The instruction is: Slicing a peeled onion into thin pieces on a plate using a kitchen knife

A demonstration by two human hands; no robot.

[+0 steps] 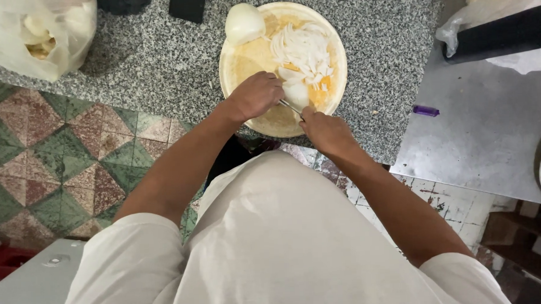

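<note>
— Left hand [255, 95]? 
— Curled shut over a pale onion piece [296, 94] on the round board [237, 63], granite bench [159, 60] beneath.
— Right hand [327, 131]? 
— Closed on a thin knife [290, 107], blade touching that piece.
— Hidden? 
— Fingertips tucked under, knife handle covered; sliced onion [303, 52] heaped just beyond.

Kitchen: granite counter [159, 60], sliced onion [303, 52] on round board [249, 57], tiled floor [61, 159].
</note>
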